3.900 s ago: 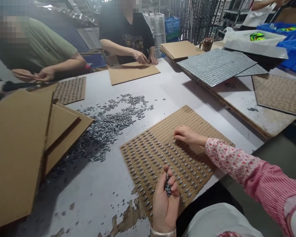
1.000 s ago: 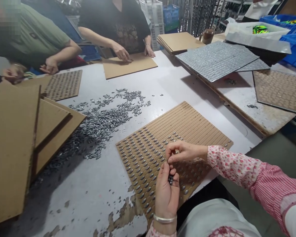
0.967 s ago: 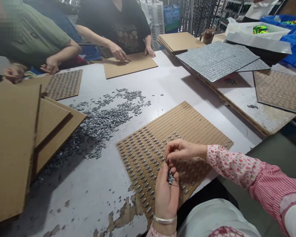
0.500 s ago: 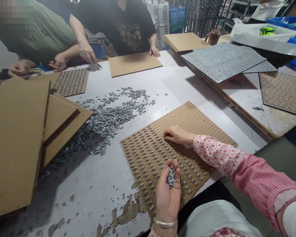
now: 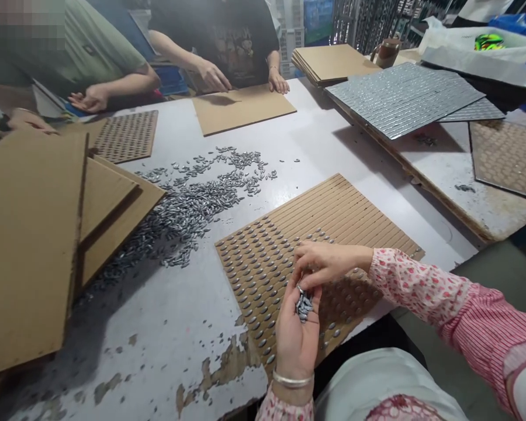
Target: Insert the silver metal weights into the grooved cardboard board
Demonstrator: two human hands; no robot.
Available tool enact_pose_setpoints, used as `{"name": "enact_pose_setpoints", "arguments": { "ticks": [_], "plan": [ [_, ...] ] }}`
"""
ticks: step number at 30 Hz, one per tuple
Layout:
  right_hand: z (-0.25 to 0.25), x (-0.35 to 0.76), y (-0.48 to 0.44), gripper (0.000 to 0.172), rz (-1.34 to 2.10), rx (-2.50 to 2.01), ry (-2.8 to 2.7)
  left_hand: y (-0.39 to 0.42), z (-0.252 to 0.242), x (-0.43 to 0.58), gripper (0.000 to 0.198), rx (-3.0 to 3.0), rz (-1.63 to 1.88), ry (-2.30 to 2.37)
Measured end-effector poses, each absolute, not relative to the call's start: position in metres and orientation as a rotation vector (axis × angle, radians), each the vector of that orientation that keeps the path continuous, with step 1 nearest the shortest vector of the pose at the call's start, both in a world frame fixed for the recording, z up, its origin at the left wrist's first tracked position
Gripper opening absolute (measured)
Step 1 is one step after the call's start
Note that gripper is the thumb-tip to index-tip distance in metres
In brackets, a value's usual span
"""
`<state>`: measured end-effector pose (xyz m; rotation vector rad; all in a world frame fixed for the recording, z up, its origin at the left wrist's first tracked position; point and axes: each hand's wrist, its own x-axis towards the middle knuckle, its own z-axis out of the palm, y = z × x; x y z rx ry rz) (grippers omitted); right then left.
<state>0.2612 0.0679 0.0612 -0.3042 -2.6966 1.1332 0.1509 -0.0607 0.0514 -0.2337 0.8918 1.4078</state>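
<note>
My left hand (image 5: pixel 294 345), palm up and cupped, holds a small heap of grey spindle-shaped pieces (image 5: pixel 304 307). Over it reaches my right hand (image 5: pixel 322 262), with thumb and fingers pinched on a piece at the edge of the heap. Both hands are above a brown grooved board (image 5: pixel 355 210). Rows of the same grey pieces (image 5: pixel 254 263) lie in the grooves on its left and near side. Toward the far right its grooves are bare. My right forearm and hand hide part of the rows.
A large pile of loose grey pieces (image 5: pixel 193 207) spreads over the white table (image 5: pixel 158 333). Cardboard sheets (image 5: pixel 26 251) lean at the left. Silver ridged sheets (image 5: pixel 403 96) lie at the right. Across the table, a co-worker's hand (image 5: pixel 213 76) holds a blade over a flat sheet (image 5: pixel 245 111).
My right hand has come back from the board's middle to my left palm, uncovering several pieces in the grooves there. The co-worker's blade has moved right, over the flat sheet.
</note>
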Motion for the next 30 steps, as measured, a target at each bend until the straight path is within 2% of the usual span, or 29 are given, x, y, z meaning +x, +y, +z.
{"name": "enact_pose_setpoints", "arguments": {
  "ticks": [4,9,12,15,18,22,26,30],
  "plan": [
    [0.063,0.262,0.057,0.018,1.127,-0.355,-2.660,-0.058,0.055,0.154,0.030,-0.215,1.419,0.862],
    [0.054,0.267,0.059,0.015,1.627,-0.629,-2.197,-0.060,0.057,0.150,0.025,-0.271,1.383,0.914],
    [0.045,0.273,0.074,0.019,1.722,-0.790,-1.884,-0.063,0.056,0.147,0.021,-0.291,1.270,0.884],
    [0.036,0.279,0.097,0.017,1.543,-1.023,-1.835,-0.065,0.055,0.147,0.017,-0.334,1.208,0.770],
    [0.029,0.282,0.114,0.013,1.189,-1.218,-2.078,-0.064,0.056,0.148,0.017,-0.350,1.237,0.804],
    [0.018,0.278,0.121,0.018,0.742,-1.227,-2.380,-0.061,0.057,0.150,0.023,-0.357,1.262,0.887],
    [0.007,0.274,0.118,0.024,0.541,-1.279,-2.465,-0.061,0.055,0.149,0.019,-0.355,1.249,0.837],
    [0.002,0.273,0.115,0.025,0.392,-1.344,-2.485,-0.062,0.053,0.149,0.022,-0.405,1.250,0.895]
  ]
}}
